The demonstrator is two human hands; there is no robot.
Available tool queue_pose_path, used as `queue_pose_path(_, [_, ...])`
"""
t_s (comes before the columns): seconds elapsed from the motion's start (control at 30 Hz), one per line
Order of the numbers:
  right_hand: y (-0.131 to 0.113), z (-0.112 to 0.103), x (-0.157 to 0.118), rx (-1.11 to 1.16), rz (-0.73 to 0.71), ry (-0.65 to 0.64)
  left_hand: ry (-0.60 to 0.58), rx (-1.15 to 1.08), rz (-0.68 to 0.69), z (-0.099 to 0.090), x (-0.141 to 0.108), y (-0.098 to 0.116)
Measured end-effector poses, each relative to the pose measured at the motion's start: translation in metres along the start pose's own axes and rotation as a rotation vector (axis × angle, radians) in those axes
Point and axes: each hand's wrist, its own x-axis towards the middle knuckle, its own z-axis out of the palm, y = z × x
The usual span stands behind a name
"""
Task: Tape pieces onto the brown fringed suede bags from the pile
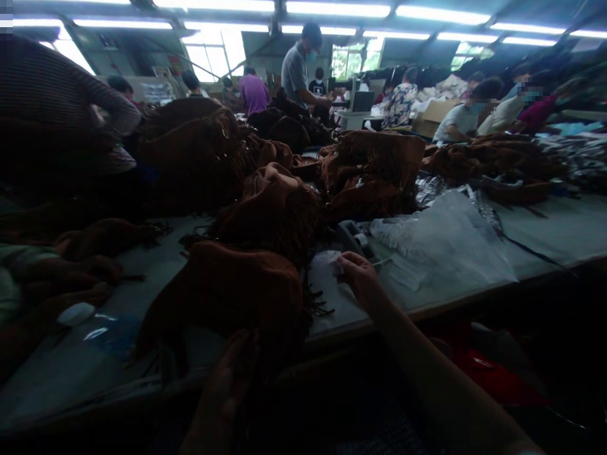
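The right hand (360,278) pinches a small white paper slip (334,263) above the table (545,230) near its front edge. The left hand (220,395) lies in shadow by a fringed brown suede bag (227,294); whether it grips, I cannot tell.

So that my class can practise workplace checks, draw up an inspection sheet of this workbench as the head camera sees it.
Surface: long pale work table, its front edge in shadow.
Job's things: brown fringed suede bag; white slip.
Clutter: more fringed bags; clear plastic bag.
Grips: right hand pinches the white slip; left hand, in shadow, is beside the bag, its hold unclear.
Cables: thin dark line on the table, possibly a cord.
Surroundings: standing co-worker in a grey shirt; cardboard box; ceiling lights.
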Motion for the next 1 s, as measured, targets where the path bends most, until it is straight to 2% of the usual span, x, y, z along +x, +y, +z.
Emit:
queue_pose_path(0.1, [-0.014, 0.036, -0.033, 0.352, 0.147, -0.128, 0.003, -0.038, 0.023, 0.004, -0.001, -0.002])
queue_pose_path(0.2, [-0.004, 0.072, -0.065, 0.443, 0.222, -0.144, -0.038, -0.091, 0.015, 0.008, -0.006, 0.0])
queue_pose_path(0.33, [0.027, 0.102, -0.098, 0.311, 0.247, -0.126, -0.215, -0.089, -0.011, 0.009, -0.014, 0.004])
queue_pose_path(0.43, [0.038, 0.102, -0.11, 0.099, 0.189, -0.22, -0.218, 0.047, 0.089, 0.007, -0.014, 0.002])
queue_pose_path(0.5, [0.032, 0.096, -0.108, -0.087, 0.107, -0.318, -0.185, 0.104, 0.135, 0.004, -0.011, 0.001])
queue_pose_path(0.57, [0.018, 0.094, -0.099, -0.305, -0.056, -0.376, -0.185, 0.129, 0.16, 0.002, -0.008, 0.002])
queue_pose_path(0.67, [-0.003, 0.105, -0.078, -0.639, -0.307, -0.429, -0.186, 0.143, 0.187, 0.003, -0.007, 0.004])
queue_pose_path(0.77, [-0.009, 0.123, -0.059, -0.864, -0.291, -0.558, -0.154, 0.09, 0.177, 0.002, -0.007, 0.004])
queue_pose_path(0.83, [-0.005, 0.13, -0.053, -0.913, -0.249, -0.594, -0.141, 0.043, 0.146, -0.001, -0.007, 0.002])
queue_pose_path(1.0, [0.004, 0.12, -0.053, -0.892, -0.23, -0.579, -0.167, 0.101, 0.148, -0.013, -0.007, 0.002])
